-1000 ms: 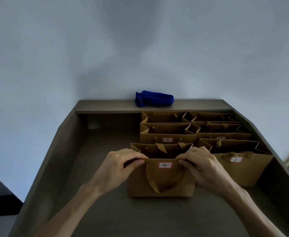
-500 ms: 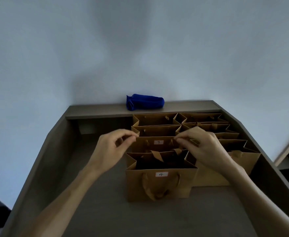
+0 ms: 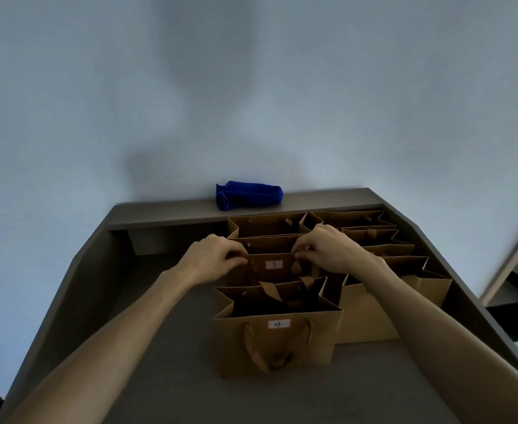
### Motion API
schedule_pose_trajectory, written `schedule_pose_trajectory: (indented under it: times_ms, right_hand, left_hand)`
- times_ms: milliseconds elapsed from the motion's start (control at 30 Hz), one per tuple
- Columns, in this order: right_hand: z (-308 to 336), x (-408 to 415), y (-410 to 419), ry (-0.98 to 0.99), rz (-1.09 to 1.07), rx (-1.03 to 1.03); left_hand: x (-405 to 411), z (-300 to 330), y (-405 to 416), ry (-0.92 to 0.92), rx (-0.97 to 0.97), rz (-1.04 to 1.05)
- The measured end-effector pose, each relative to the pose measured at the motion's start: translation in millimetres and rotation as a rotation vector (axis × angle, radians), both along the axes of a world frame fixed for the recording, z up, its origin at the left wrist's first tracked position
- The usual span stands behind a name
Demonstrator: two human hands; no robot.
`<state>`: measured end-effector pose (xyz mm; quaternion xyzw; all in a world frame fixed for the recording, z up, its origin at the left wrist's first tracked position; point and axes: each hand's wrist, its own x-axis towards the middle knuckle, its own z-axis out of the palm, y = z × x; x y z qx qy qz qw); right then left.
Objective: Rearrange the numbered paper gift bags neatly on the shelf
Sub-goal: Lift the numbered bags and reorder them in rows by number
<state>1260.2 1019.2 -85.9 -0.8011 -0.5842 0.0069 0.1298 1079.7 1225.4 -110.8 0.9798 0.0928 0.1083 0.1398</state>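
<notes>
Several brown paper gift bags stand open in two columns on the grey shelf [image 3: 159, 362]. The bag labelled 4 [image 3: 277, 347] stands nearest me at the front of the left column, with nothing touching it. Behind it is the bag labelled 7 [image 3: 274, 269]. My left hand [image 3: 213, 260] pinches the left end of that bag's front rim. My right hand [image 3: 331, 250] pinches the right end of the same rim. Another bag [image 3: 267, 224] stands behind it. The right column's front bag [image 3: 374, 313] is partly hidden by my right forearm.
A blue rolled cloth [image 3: 248, 195] lies on the raised back ledge [image 3: 166, 212] against the wall. The shelf has raised side walls, the left one [image 3: 77, 286] slanting outward. Bare shelf surface lies left of the bags and in front of bag 4.
Both hands let go of bag 4's rim, moved back over it and took hold of bag 7's front rim. Bag 4 now stands alone at the front.
</notes>
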Motion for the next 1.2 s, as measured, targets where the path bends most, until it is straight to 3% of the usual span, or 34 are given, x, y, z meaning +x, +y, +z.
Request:
schedule_pose_trajectory:
  times_ms: [267,533,833,1067,1200]
  right_hand:
    - [19,6,4,0.081,0.008,0.027]
    - [-2,-19,-22,0.042,0.057,0.026]
    - [-20,-20,-24,0.108,0.065,0.047]
    - [-20,-25,-33,0.090,0.068,-0.022]
    - [-19,-35,-29,0.047,0.105,0.049]
  left_hand:
    - [-1,29,1,-0.011,-0.109,-0.013]
    - [-25,2,-5,0.033,-0.073,-0.093]
    - [-36,-4,-5,0.062,-0.234,-0.106]
    - [-40,-3,-9,0.059,-0.119,-0.129]
    - [-47,2,-11,0.043,-0.055,-0.141]
